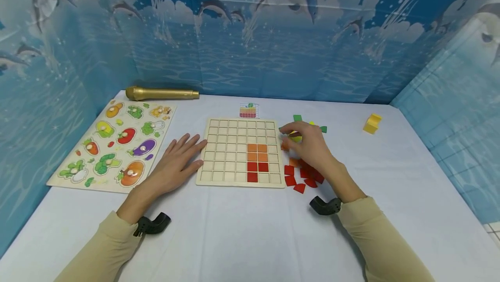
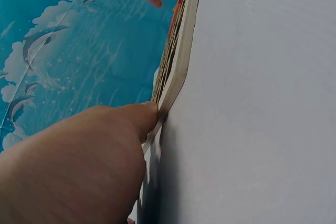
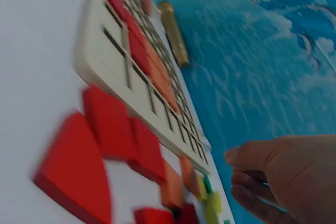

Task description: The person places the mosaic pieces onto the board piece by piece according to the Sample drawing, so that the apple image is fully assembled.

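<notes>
A wooden grid board (image 1: pixel 226 154) lies on the white table. Seated in its cells are a block of orange square tiles (image 1: pixel 257 152) and, below them, several red tiles (image 1: pixel 252 167). My left hand (image 1: pixel 175 165) rests at the board's left edge, fingers spread; its thumb touches the rim in the left wrist view. Over the loose pieces right of the board is my right hand (image 1: pixel 310 143), fingers loosely bent, with no piece visible between them in the right wrist view (image 3: pixel 283 177). Red pieces (image 1: pixel 290 180), orange pieces (image 1: pixel 294 162) and green pieces (image 1: pixel 297 118) lie around it, some hidden under the hand.
Behind the board is a small picture card (image 1: pixel 248 110). A vegetable puzzle board (image 1: pixel 113 143) lies at the left, with a gold microphone (image 1: pixel 162 94) behind it. Yellow blocks (image 1: pixel 372 124) stand at the far right. A dolphin-print curtain (image 1: pixel 242 56) encloses the table.
</notes>
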Demonstrator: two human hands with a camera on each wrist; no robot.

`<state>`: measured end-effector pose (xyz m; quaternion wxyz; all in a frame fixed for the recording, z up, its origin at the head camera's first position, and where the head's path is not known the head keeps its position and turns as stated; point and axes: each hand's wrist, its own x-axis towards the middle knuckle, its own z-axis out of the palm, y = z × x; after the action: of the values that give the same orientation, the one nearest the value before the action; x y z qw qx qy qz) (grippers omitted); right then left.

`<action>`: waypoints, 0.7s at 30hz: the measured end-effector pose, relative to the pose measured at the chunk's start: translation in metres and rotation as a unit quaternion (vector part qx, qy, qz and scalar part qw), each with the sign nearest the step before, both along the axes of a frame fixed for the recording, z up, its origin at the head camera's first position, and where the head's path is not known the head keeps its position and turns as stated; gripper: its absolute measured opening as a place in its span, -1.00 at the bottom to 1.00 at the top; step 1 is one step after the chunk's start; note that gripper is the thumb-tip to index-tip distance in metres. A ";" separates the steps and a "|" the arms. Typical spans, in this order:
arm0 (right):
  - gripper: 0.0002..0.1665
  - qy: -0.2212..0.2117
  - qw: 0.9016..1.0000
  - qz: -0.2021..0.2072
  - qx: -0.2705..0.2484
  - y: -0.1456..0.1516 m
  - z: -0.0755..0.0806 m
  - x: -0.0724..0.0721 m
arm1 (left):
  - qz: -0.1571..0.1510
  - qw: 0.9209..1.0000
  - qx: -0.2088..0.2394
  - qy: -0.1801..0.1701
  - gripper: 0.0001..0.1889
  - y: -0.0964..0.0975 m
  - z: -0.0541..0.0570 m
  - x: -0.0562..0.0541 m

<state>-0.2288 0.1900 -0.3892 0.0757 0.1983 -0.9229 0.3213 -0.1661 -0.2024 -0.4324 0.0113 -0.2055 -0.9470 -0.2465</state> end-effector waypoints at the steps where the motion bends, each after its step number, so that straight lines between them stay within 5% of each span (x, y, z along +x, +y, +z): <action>1: -0.64 -0.008 1.000 -0.010 -0.001 0.006 0.001 -0.002 | 0.000 1.000 0.000 -0.001 -0.36 0.000 0.000 0.000; 12: -0.61 -0.031 0.994 -0.103 -0.002 0.059 0.004 -0.017 | -0.002 1.000 0.004 0.003 -0.36 -0.001 -0.002 0.001; 21: -0.58 -0.054 0.996 -0.076 0.015 0.051 -0.009 -0.019 | -0.003 1.000 0.003 0.002 -0.36 0.001 0.002 0.002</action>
<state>-0.2478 0.2408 -0.3985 0.0472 0.1110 -0.9429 0.3106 -0.1645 -0.2018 -0.4305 0.0133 -0.2089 -0.9458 -0.2484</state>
